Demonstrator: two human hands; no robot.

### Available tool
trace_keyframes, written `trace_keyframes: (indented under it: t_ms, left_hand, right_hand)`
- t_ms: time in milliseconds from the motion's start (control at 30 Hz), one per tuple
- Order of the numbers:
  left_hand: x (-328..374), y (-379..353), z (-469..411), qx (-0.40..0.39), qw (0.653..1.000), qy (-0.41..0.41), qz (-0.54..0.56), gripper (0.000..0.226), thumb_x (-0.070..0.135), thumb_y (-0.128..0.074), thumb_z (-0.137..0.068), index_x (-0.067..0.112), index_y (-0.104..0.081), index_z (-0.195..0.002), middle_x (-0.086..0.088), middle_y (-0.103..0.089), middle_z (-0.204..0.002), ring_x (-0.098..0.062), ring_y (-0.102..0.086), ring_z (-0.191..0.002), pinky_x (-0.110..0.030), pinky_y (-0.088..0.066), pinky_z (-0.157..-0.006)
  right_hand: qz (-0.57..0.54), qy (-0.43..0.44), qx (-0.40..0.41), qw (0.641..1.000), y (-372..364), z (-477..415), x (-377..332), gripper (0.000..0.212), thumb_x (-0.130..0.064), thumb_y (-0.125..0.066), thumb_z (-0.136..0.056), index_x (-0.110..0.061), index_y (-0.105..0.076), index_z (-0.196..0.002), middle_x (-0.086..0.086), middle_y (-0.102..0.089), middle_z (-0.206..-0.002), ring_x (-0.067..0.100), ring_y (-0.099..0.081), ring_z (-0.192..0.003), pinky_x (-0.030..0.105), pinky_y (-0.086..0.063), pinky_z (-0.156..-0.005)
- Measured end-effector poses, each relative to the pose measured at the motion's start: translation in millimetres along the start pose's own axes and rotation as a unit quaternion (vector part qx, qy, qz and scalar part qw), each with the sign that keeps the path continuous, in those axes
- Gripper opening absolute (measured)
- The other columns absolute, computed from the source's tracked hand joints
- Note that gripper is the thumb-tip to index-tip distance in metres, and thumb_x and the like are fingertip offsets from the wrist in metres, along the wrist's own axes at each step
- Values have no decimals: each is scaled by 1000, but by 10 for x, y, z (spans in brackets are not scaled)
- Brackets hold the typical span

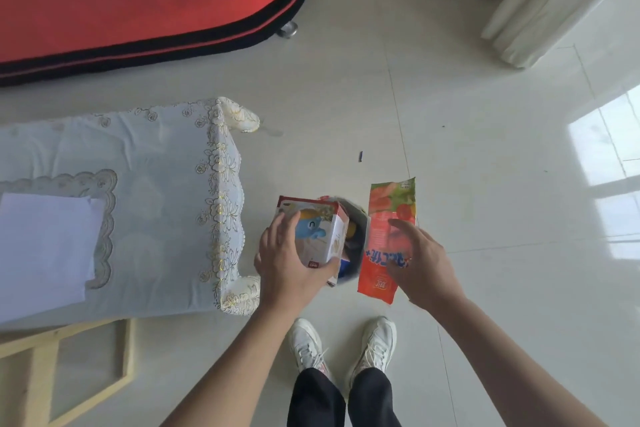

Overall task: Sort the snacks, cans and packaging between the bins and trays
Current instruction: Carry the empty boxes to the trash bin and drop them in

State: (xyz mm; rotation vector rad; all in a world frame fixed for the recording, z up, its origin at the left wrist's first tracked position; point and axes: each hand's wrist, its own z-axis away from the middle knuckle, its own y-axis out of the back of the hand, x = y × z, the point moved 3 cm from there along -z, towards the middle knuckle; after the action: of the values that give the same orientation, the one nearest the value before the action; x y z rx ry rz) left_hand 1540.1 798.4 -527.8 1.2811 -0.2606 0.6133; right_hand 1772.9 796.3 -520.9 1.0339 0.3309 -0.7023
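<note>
Carton point(320, 230) w/ a blue cartoon figure is gripped by the left hand point(289, 255), fingers wrapped over its top & side, and is held right over the small bin point(362, 220) on the floor. Orange snack packet point(377, 274) is held by the right hand point(420, 262) just beside the bin's right rim. Fingers are spread across its face; the thumb can't be made out.

Risks, as judged:
- The bin looks part-filled already (yellow & blue bits are seen), so the carton may be left propped on the rim or tipped out.
- The mouth looks narrow vs. the carton, so a corner could be caught & the bin knocked over.
- The packet looks limp & could be slid off the rim onto the tiles.
- If both are released at once, one may be blocked by the other.

Hidden:
- Most of the bin's inside & its near rim are covered by carton & hand, so contents can't be identified.
- Packet print is partly covered.
- No trays are seen, so it can't be told whether this is the correct bin.
</note>
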Motion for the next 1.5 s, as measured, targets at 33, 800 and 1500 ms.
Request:
trace_keyframes:
  t_ms: [33, 800, 1500]
  left_hand:
    - [-82, -87, -57, 0, 1000, 3, 1, 103, 75, -67, -55, 35, -40, -146, 10, -36, -156, -17, -33, -146, -59, -42, -107]
    - [-857, -1096, -587, -114, 989, -19, -92, 101, 93, -24, -74, 44, -4, -160, 11, 2, -171, -18, 5, -158, -54, 3, -126]
    - [73, 663, -462, -110, 959, -147, -215, 101, 88, -16, -74, 41, 4, -161, 12, 10, -170, -17, 11, -157, -46, 3, -127]
  right_hand:
    - [2, -1, -3, 1000, -84, -77, 45, 68, -12, -73, -84, -28, -48, -145, -1, -61, -129, 15, -56, -95, 29, -53, -73]
    - [65, -27, -99, 993, -1181, -964, 554, 89, -56, -60, -89, -48, -3, -158, -3, -30, -162, 27, -39, -143, 43, -38, -113]
    - [215, 68, 40, 973, 267, -170, -653, 78, -74, -30, -96, -39, -5, -161, -3, -12, -170, 22, -5, -157, 43, -8, -127]
